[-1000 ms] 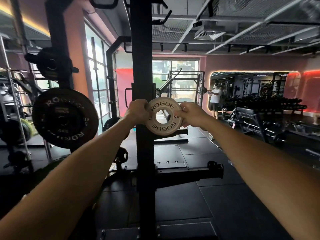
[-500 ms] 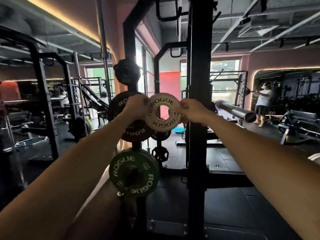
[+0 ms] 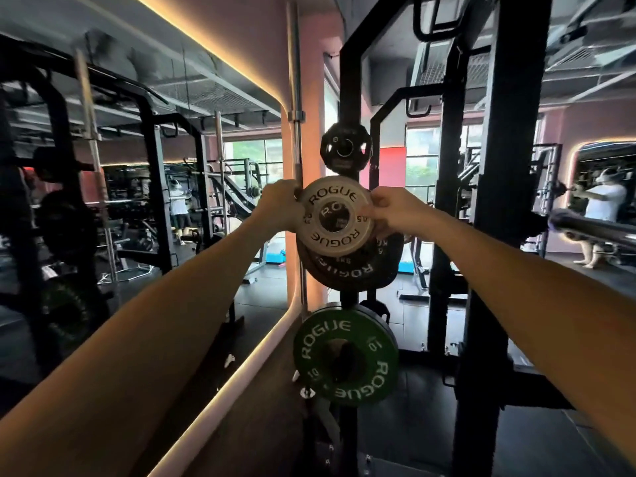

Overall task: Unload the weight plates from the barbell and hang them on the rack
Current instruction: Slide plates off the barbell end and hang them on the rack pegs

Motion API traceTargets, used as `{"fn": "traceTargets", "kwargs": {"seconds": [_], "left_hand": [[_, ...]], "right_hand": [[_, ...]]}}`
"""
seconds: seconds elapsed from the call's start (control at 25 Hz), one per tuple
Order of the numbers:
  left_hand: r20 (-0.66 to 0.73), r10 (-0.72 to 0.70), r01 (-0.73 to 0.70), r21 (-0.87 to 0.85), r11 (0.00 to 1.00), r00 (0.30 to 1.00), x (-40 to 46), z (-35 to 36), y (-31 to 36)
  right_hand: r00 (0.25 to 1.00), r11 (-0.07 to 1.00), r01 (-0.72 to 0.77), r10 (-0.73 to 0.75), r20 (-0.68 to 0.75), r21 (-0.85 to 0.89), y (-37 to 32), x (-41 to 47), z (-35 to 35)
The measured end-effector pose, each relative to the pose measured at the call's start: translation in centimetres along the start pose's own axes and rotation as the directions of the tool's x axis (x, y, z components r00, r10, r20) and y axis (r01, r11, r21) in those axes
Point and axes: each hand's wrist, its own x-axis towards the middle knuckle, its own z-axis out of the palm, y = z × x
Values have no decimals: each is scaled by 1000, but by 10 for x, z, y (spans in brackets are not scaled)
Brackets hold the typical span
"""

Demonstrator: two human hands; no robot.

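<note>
A small white Rogue plate [image 3: 311, 232] is held upright at arm's length, its hole lined up over the hub of a larger black Rogue plate [image 3: 358, 266] hanging on the rack upright [image 3: 349, 80]. My left hand [image 3: 277, 208] grips its left rim and my right hand [image 3: 392, 211] grips its right rim. Whether the white plate sits on the peg cannot be told. Below hangs a green 10 plate [image 3: 346, 356]; above, a small black plate [image 3: 344, 148]. The bare barbell sleeve [image 3: 592, 228] pokes in at the right.
A thick black rack post [image 3: 495, 235] stands close on the right. A wall mirror [image 3: 120, 201] with a lit edge fills the left side. A person in a white shirt [image 3: 600, 208] stands far right. Dark rubber floor lies below.
My view has swung left and closer to the storage upright. The white plate, held in both hands throughout, has moved from open air to right in front of the black plate.
</note>
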Motion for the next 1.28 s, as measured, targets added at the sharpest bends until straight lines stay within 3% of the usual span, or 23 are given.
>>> {"fn": "traceTargets", "kwargs": {"seconds": [0.24,0.48,0.64,1.28], "left_hand": [[31,5,-3,-76,997,999,69,42,-54],[13,112,-108,-157,982,994,170,93,-75],[-13,113,-112,-291,950,994,235,110,-77],[-105,222,-246,-438,865,969,459,138,-63]], "right_hand": [[999,999,-26,27,22,-35,29,72,20],[997,998,-62,61,-41,-10,68,158,6],[993,995,-69,62,-98,-77,75,216,-18],[953,993,29,-62,-297,-113,98,408,-94]]}}
